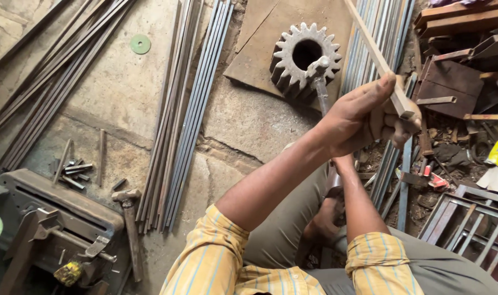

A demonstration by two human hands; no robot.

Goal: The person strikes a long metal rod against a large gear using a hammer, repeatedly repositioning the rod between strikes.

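My left hand is raised and closed around a thin flat metal strip, thumb lying along it; the strip runs up and left out of the top edge. Under that wrist my right forearm rises, and my right hand is mostly hidden behind the left one. A hammer with a metal handle sticks up from behind my left wrist, seemingly held in the hidden hand. Its head hangs in front of a large toothed gear wheel that rests on a rusty plate.
Long steel rods lie in bundles on the stone floor, left, centre and right. A second hammer lies beside a vise-like machine at lower left. Scrap, angle iron and a welded grid frame crowd the right side. A green disc lies at the upper left.
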